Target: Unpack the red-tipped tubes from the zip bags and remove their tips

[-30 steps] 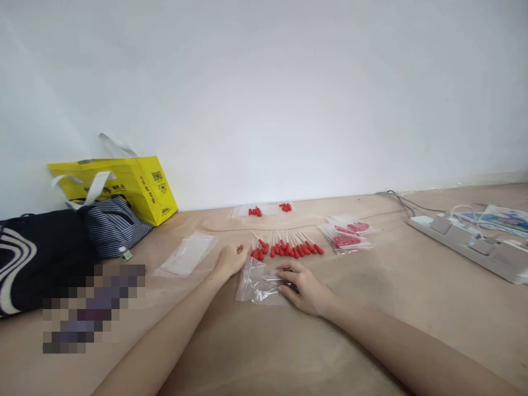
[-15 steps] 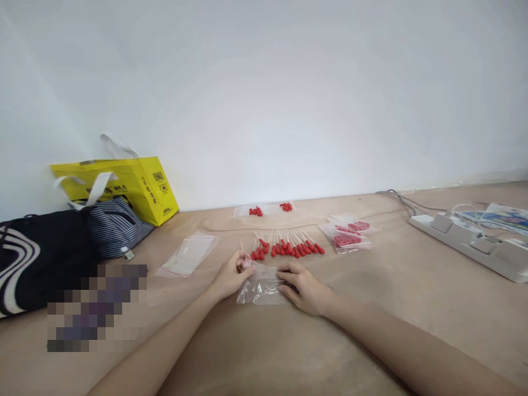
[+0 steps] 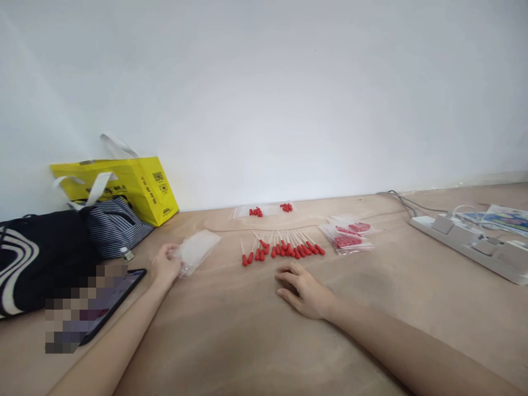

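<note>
My left hand [image 3: 166, 265] is at the left, its fingers closed on the edge of a clear plastic bag [image 3: 190, 266], which lies over a small stack of flat bags [image 3: 204, 246]. Motion blurs the bag a little. My right hand [image 3: 304, 290] rests on the table with its fingers apart and curved, holding nothing. Beyond it, several droppers with red rubber bulbs [image 3: 297, 252] lie side by side, bulbs toward me and thin pale stems pointing away. Two of them [image 3: 246, 258] sit slightly apart at the left end of the row.
Bags with red-bulbed droppers [image 3: 348, 236] lie at the right, another bag [image 3: 270, 210] near the wall. A power strip [image 3: 470, 242] with plugs stands far right. Left are a phone [image 3: 119, 300], a dark bag [image 3: 45, 258], a striped pouch [image 3: 117, 228] and a yellow bag [image 3: 160, 190].
My left hand has moved left from the middle to the stack of bags, and the plastic bag has left the spot between my hands. My right hand has hardly moved.
</note>
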Available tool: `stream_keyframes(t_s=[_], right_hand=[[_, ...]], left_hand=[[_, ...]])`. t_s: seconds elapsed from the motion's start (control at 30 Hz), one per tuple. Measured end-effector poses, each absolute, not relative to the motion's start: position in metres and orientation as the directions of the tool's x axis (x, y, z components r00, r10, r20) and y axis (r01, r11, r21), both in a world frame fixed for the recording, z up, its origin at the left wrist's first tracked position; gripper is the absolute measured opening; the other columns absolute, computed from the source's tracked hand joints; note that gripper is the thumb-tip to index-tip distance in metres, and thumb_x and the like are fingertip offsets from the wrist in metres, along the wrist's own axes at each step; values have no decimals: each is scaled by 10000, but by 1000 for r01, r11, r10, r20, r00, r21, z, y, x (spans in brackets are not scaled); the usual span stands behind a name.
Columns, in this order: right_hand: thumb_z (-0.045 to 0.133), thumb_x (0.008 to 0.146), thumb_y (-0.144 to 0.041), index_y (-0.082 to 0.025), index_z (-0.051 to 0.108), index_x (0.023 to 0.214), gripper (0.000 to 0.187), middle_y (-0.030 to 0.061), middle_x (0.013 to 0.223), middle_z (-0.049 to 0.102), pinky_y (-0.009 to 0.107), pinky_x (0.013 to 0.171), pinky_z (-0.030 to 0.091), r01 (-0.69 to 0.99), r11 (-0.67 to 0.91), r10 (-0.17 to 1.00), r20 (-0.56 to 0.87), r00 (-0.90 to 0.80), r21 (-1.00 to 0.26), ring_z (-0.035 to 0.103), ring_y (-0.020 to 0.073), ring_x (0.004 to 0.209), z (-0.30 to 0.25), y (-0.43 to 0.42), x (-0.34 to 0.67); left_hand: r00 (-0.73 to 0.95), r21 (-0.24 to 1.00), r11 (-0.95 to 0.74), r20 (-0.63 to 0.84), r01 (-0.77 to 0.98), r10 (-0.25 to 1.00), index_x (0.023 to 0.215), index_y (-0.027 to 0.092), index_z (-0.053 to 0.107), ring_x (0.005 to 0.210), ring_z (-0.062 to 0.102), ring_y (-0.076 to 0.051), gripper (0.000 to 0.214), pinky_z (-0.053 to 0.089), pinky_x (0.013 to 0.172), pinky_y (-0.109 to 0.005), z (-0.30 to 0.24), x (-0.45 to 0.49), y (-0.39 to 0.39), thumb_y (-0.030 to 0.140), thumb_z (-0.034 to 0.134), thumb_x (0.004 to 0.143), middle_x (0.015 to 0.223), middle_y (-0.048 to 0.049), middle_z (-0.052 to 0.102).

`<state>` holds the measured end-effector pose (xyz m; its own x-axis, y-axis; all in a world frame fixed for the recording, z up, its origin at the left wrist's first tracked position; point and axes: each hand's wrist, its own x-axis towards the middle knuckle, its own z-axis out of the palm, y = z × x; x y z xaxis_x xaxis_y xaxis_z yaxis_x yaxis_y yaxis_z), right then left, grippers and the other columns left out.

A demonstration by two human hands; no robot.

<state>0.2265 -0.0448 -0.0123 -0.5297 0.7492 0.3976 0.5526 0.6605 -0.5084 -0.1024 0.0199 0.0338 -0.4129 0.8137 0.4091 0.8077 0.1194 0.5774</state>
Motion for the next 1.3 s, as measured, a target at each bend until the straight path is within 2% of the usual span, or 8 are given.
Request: stream_keyframes(t_s=[0.2,0.33,0.47,0.67,0.83,1.07,1.2,1.3], right_hand=[[505,786,-232,-151,563,1022,256,105,1070,498,341,884,395,561,657,752,398,-525,-503,462,197,1014,-14,-45,227],[504,789,-236,-158,561,1016,247,100,1059,506,342,872,401,558,664,747,400,-532,-498,467,196,1004,-14,-44,227],[502,792,-241,-151,558,1029,259,102,1052,510,333,875,398,558,669,742,394,-543,-491,464,195,1000,-12,-44,227],[497,795,-240,-152,554,1036,263,100,1052,511,329,876,396,557,669,741,387,-549,-492,465,189,984,-11,-45,227],[497,792,-240,-152,555,1039,268,102,1056,510,330,868,397,552,671,739,386,-552,-494,462,193,992,-12,-43,228],[505,778,-224,-163,574,1006,245,89,1035,528,303,842,401,544,676,736,429,-524,-496,479,180,969,-15,-46,224],[468,790,-218,-191,603,940,204,72,971,563,317,803,390,686,587,783,519,-344,-430,501,177,893,-11,-35,231],[438,786,-205,-199,619,919,224,78,936,577,362,812,350,879,341,828,549,-113,-334,488,215,916,-1,-13,262]], left_hand=[[-252,253,122,583,960,772,927,170,566,1264,122,-363,248,141,939,-606,27,-91,19,133,422,729,1277,-114,371],[188,-37,-195,481,980,856,1027,157,569,1168,374,-269,344,252,969,-479,32,-56,39,125,339,773,1200,-128,492],[513,-26,-527,279,849,812,1196,211,466,1185,374,-226,408,266,990,-423,26,5,53,346,280,858,1267,-87,458],[550,64,-561,132,825,824,1233,227,405,1239,312,-236,453,130,1011,-538,10,40,53,438,238,868,1307,-77,422],[557,191,-598,227,778,799,1123,195,468,1128,447,-200,393,157,1023,-488,8,16,46,397,237,878,1198,-70,526],[452,260,-566,389,782,803,1047,161,468,956,517,-205,315,405,851,-376,3,11,34,369,349,843,1022,-78,573],[436,241,-569,437,786,787,1100,161,442,1066,465,-214,324,370,920,-392,-2,13,27,335,368,838,1100,-87,536],[380,213,-538,503,816,776,1120,157,432,1183,366,-229,342,320,981,-413,-5,9,17,333,372,833,1188,-103,475]])
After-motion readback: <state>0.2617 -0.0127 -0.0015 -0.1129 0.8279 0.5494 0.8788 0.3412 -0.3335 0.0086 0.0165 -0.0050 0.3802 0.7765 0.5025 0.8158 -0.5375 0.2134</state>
